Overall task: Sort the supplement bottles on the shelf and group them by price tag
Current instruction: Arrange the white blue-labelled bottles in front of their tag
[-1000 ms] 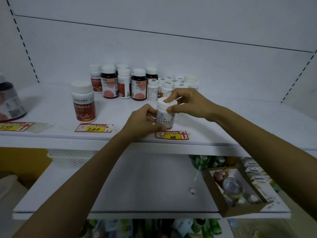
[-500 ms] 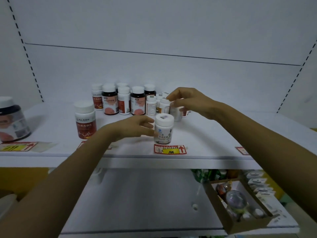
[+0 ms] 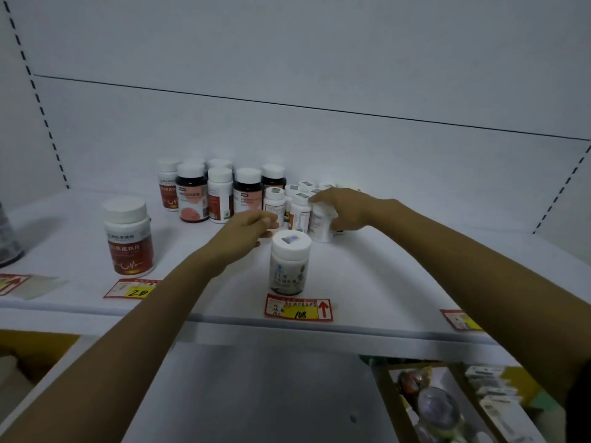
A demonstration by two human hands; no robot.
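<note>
Now, by label:
Right hand: in the middle of the frame, fingers curled around a small white bottle at the right edge of the back cluster, gripping it.
Left hand: loosely half-curled, holding nothing, hovering just left of and behind the white-capped bottle; contact with it cannot be told.
White-capped bottle: upright at the centre, right behind the 108 price tag.
Change: half a second ago the right hand hung spread above the cluster; the left hand has drawn back from the front bottle.
Red-label bottle: at the left, behind the price tag marked 2-something.
Shelf: white, front edge carrying tags; back cluster of bottles near the white rear panel.
</note>
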